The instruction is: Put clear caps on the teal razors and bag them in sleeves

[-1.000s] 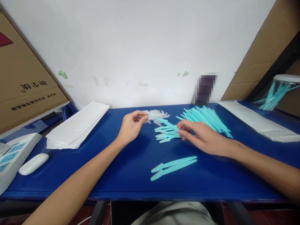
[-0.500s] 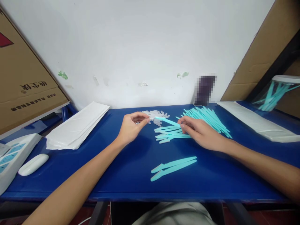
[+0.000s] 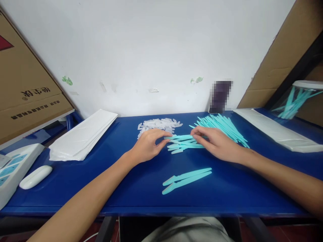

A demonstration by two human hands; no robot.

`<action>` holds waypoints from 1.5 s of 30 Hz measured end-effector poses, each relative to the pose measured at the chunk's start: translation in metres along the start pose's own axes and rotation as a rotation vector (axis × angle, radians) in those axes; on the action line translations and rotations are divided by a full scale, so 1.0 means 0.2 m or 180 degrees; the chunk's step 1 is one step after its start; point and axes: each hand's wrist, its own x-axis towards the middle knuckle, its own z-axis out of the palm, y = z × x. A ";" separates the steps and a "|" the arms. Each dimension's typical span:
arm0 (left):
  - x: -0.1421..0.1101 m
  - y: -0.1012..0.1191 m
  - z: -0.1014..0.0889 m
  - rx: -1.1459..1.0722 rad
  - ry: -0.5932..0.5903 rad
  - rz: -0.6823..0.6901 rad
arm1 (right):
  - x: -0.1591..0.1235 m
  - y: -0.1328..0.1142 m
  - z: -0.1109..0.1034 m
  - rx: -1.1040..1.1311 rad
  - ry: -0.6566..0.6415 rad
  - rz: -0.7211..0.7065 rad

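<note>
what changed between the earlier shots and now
The left hand moved right and nearer the body, baring more translucent covers, and now pinches the end of the turquoise razor held in the right hand. That end swung nearer the body too. Right hand, two front razors and razor pile hardly moved.

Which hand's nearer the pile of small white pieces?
Left. The left hand is just in front of the white pieces, overlapping their near edge in view; the right hand is farther off, to their right.
</note>
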 end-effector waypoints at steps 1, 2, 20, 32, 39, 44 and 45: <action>0.00 -0.01 0.00 0.0135 -0.0096 0.0001 | 0.00 0.01 0.00 -0.0100 0.0006 -0.0002; 0.01 -0.01 0.00 0.0285 -0.0175 -0.0040 | 0.00 0.02 0.01 -0.0201 0.0003 -0.0007; 0.04 -0.15 0.07 0.1300 -0.1099 -0.0770 | -0.07 -0.16 0.00 0.0083 -0.1416 -0.0847; 0.01 -0.15 -0.12 0.1479 -0.1238 -0.0074 | -0.07 -0.14 -0.01 0.0408 -0.1646 -0.0357; 0.01 -0.14 -0.16 0.0999 -0.1428 -0.0464 | -0.05 -0.11 0.00 0.0060 -0.0957 -0.0401; 0.00 -0.13 -0.15 0.0807 -0.1264 -0.0394 | -0.03 -0.06 0.00 -0.0039 -0.0529 -0.0185; 0.00 -0.12 -0.15 0.0763 -0.1239 -0.0383 | -0.03 -0.05 0.01 -0.0048 -0.0505 -0.0157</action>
